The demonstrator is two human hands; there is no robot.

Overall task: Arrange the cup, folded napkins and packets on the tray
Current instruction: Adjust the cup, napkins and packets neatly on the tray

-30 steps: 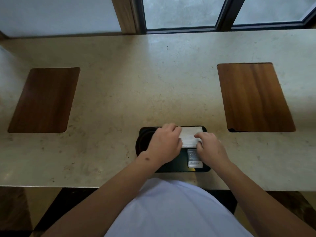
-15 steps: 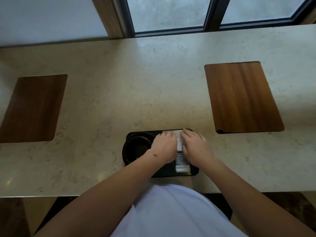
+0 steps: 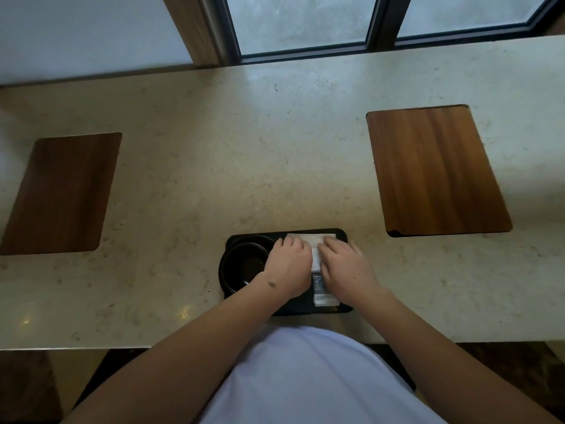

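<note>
A small black tray (image 3: pixel 342 235) lies near the counter's front edge. A black cup (image 3: pixel 241 266) stands in its left part. A white folded napkin (image 3: pixel 312 241) lies across the tray's far right part, and a packet (image 3: pixel 322 293) with print lies just in front of it. My left hand (image 3: pixel 289 266) and my right hand (image 3: pixel 344 270) rest side by side, palms down, on the napkin, fingers pressing it flat. The hands hide most of the napkin and part of the packet.
The tray sits on a beige stone counter (image 3: pixel 275 148). A wooden inlay (image 3: pixel 61 194) lies at the left and another wooden inlay (image 3: pixel 434 169) at the right. A window frame (image 3: pixel 382 22) runs behind the counter. My white shirt fills the bottom.
My right hand has slid left and forward onto the napkin, closer to my left hand. The view has shifted slightly. The cup and packet stay in place.
</note>
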